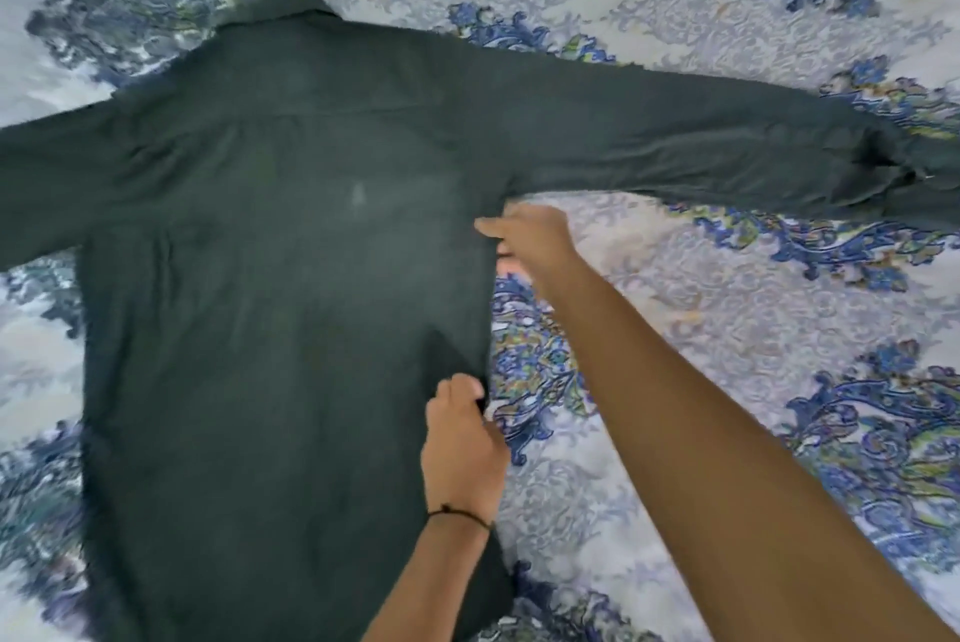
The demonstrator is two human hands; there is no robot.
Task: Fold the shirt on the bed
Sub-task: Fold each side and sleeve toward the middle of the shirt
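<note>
Flat, back up, on a blue-paisley-covered bed (36, 355): dark green long-sleeved shirt (285, 278); left hand (462, 444) at its side edge, fingers (460, 389) clamped on the cloth; right hand (530, 236) at the armpit, fingers blurred, grip impossible to tell.

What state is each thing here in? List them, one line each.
dark green shirt: spread flat, unfolded, seemingly back up.
collar: lying at the far end.
long sleeve: stretched out sideways, not folded in.
left hand: grips the shirt's side edge.
right hand: at the underarm, blurred, grip unclear.
patterned bedspread: lies under the shirt.
</note>
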